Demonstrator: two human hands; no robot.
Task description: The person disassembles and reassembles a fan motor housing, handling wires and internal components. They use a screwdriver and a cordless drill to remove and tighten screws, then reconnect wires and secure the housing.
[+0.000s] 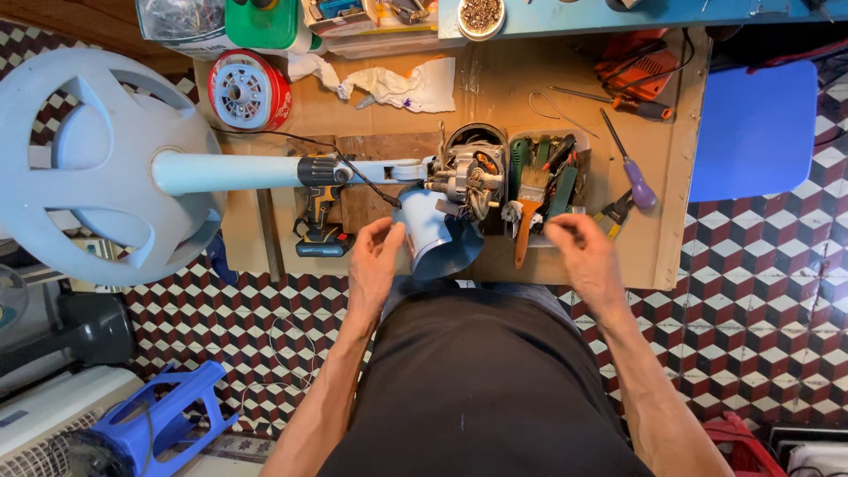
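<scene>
Fan laid flat across the bench [671, 221], so the motor [464, 181] is reachable. The blue cover [437, 240] under it is touched by the left hand [373, 265], fingers loose. Right hand [587, 256] hovers open, nothing held.

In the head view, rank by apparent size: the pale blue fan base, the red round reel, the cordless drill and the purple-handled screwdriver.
1. pale blue fan base, by far the largest
2. red round reel
3. cordless drill and purple-handled screwdriver: similar in length, too close to rank
</scene>
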